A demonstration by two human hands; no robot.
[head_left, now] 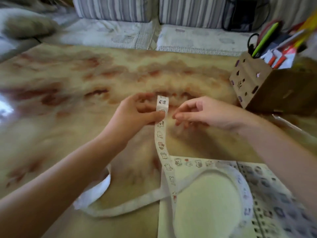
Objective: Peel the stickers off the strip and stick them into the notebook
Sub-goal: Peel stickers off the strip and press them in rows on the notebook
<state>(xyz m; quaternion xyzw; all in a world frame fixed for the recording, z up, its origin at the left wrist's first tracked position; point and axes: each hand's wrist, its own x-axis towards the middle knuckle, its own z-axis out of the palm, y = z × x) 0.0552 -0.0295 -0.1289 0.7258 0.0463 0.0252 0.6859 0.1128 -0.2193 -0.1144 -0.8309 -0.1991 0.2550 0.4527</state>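
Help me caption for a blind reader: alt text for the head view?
The left hand pinches a sticker strip above a tan table, the right hand close beside it. The strip trails across an open notebook; a pen holder stands at right.

Left hand pinches the sticker strip upright above the table; right hand hovers just beside it, fingers loosely curled.

blur: sticker strip prints unreadable; right hand grip unclear | cut off: notebook at bottom and right edges
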